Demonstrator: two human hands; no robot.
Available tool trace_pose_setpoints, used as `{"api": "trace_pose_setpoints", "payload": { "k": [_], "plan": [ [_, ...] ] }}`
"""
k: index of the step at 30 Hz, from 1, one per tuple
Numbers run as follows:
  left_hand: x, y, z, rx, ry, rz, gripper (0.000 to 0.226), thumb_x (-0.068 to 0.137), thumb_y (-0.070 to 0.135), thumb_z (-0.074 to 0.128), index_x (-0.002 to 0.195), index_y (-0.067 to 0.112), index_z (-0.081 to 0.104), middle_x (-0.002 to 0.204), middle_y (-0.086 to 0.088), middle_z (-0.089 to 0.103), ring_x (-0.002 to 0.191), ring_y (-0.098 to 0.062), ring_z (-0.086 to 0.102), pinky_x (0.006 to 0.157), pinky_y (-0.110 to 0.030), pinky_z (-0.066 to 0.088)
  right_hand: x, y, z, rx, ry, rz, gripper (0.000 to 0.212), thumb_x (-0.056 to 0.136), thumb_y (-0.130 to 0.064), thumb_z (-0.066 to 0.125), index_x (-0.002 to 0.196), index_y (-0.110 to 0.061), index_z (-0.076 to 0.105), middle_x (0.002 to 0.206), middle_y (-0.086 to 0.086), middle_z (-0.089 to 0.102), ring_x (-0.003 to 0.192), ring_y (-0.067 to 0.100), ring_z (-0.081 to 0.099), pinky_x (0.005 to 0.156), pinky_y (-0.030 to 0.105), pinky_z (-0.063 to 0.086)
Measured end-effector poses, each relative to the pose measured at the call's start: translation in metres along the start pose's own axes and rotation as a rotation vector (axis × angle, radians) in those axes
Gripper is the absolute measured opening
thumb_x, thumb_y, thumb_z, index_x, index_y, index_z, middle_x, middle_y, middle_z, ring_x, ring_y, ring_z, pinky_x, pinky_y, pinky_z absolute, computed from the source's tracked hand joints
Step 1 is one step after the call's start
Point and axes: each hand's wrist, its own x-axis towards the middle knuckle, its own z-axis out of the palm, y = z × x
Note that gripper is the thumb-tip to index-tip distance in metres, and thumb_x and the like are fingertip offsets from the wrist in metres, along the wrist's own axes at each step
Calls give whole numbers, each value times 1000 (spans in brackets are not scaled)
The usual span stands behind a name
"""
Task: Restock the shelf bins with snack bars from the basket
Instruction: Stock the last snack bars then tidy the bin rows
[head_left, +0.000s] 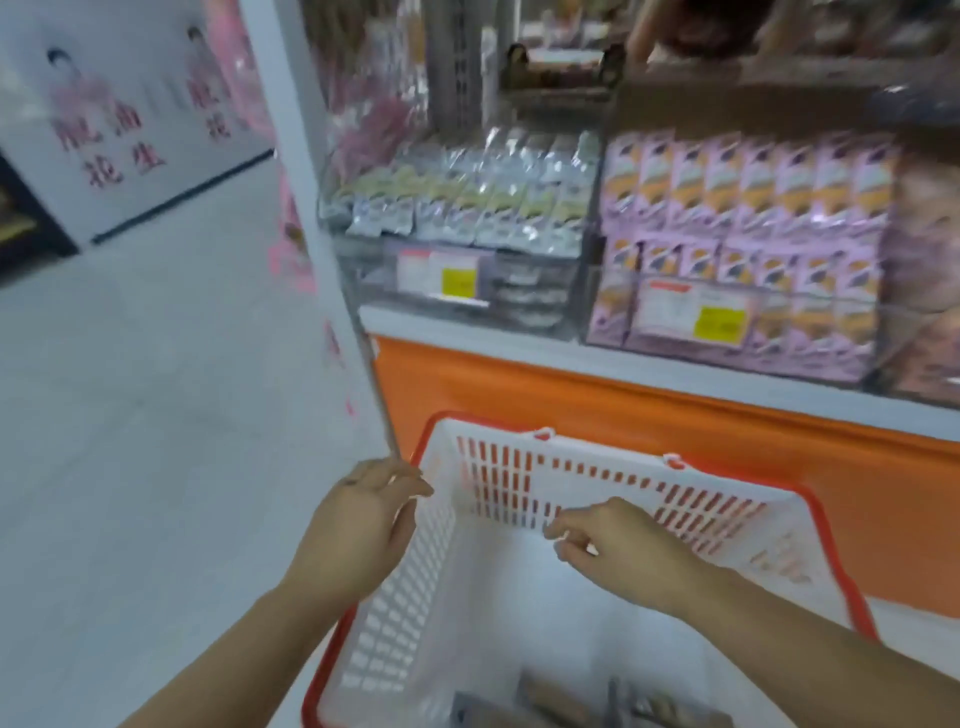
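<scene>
A white plastic basket (623, 483) with a red rim sits low in front of the shelf. A few dark snack bars (561, 701) lie at its near end, partly cut off by the frame's bottom edge. My left hand (358, 519) hovers over the basket's left rim with fingers relaxed and holds nothing. Inside the basket, my right hand (618, 545) has its fingers loosely curled; nothing shows in it. On the shelf above stand clear bins: one with silver-green packets (467, 202) and one with purple-orange packets (748, 218).
An orange panel (623, 410) runs below the white shelf ledge. A white post (306, 208) bounds the shelf on the left. Pale open floor (156, 415) stretches to the left, with a printed white wall board (109, 130) beyond. Brownish packets (930, 270) fill the far right.
</scene>
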Motion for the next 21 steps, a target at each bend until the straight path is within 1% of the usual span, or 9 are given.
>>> {"api": "trace_pose_setpoints", "payload": {
  "k": [2, 3, 6, 8, 10, 12, 14, 17, 21],
  "plan": [
    [-9, -12, 15, 10, -38, -52, 20, 78, 12, 61, 94, 18, 72, 112, -6, 65, 98, -31, 63, 74, -39, 57, 10, 1, 27, -13, -176, 29, 29, 98, -28, 48, 125, -25, 60, 107, -2, 69, 93, 16, 63, 86, 31, 50],
    [-14, -17, 22, -3, -65, -74, 25, 75, 5, 68, 96, 17, 72, 117, -9, 63, 102, -34, 62, 74, -42, 57, 14, 3, 41, -12, -257, 46, 29, 98, -27, 49, 126, -24, 58, 107, -1, 69, 93, 16, 63, 87, 32, 50],
    [-24, -23, 37, -123, -112, -140, 31, 78, 0, 68, 104, 16, 71, 136, -9, 51, 111, -31, 59, 77, -41, 57, 22, 12, 78, 1, -456, 98, 32, 96, -25, 53, 127, -21, 57, 113, -1, 67, 101, 15, 61, 90, 26, 48],
    [-27, -24, 42, -217, -81, -182, 28, 84, 3, 61, 107, 17, 68, 142, -2, 43, 100, -21, 64, 72, -36, 56, 24, 20, 101, -35, -587, 125, 36, 96, -23, 53, 132, -19, 52, 124, 2, 61, 111, 17, 57, 92, 24, 44],
    [-27, -24, 45, -276, -47, -220, 26, 87, 7, 58, 108, 20, 66, 142, 4, 39, 81, -15, 65, 65, -32, 53, 23, 25, 121, -53, -699, 197, 41, 99, -22, 48, 139, -17, 43, 136, 7, 51, 118, 22, 53, 98, 30, 44],
    [-27, -25, 46, -325, -35, -243, 25, 88, 9, 55, 107, 21, 66, 142, 8, 39, 69, -11, 60, 63, -30, 51, 21, 27, 138, -124, -764, 239, 41, 102, -29, 40, 140, -16, 39, 138, 11, 47, 117, 27, 53, 98, 37, 44],
    [-27, -25, 45, -367, -47, -266, 24, 90, 10, 53, 107, 21, 66, 143, 10, 38, 63, -7, 56, 62, -29, 49, 20, 26, 148, -194, -794, 257, 37, 102, -31, 35, 134, -13, 41, 132, 13, 52, 111, 30, 55, 94, 38, 46],
    [-26, -25, 43, -372, -87, -277, 23, 90, 10, 53, 107, 20, 66, 144, 10, 37, 62, -6, 56, 62, -27, 48, 22, 24, 149, -215, -725, 272, 38, 99, -26, 42, 135, -15, 40, 130, 13, 53, 110, 29, 55, 87, 34, 45],
    [-20, -31, 25, -259, -227, -189, 23, 90, 17, 56, 110, 22, 67, 145, 10, 37, 84, -2, 56, 71, -26, 49, 36, 12, 119, 22, -533, 322, 43, 91, -33, 54, 131, -17, 47, 116, 9, 64, 96, 22, 63, 74, 32, 50]
  ]
}}
